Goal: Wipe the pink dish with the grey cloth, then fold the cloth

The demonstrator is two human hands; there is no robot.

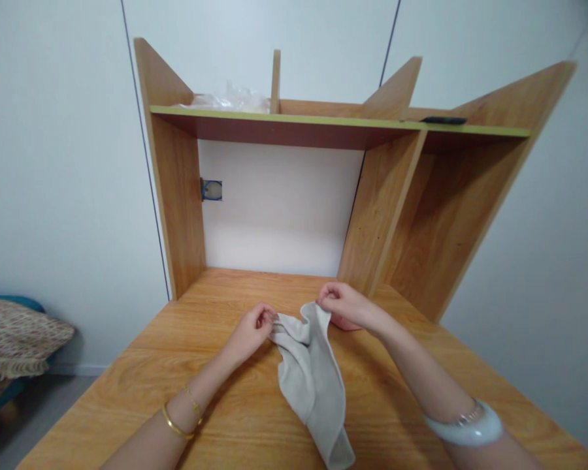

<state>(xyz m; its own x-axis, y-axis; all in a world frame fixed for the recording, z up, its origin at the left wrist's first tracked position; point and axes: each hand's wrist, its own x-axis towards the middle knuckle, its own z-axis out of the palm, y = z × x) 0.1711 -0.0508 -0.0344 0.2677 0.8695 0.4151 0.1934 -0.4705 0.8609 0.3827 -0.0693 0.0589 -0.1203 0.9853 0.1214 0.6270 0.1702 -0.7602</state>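
Observation:
A light grey cloth (313,378) hangs in loose folds above the wooden desk, pinched at two upper corners. My left hand (252,331) is closed on its left corner, thumb and fingers pressed together. Higher and to the right, my right hand (345,303) grips the other corner in a pinch. The lower end of the cloth droops toward the front of the desk. Behind my right hand, a pink object (345,324) lies on the desk, mostly hidden, so its kind does not show.
The wooden desk (215,405) carries a shelf unit (294,119) at its back. Clear plastic wrapping (232,99) and a dark flat object (443,121) lie on the upper shelf. An uncovered wall socket box (212,190) shows at left. A patterned fabric (19,333) is at far left.

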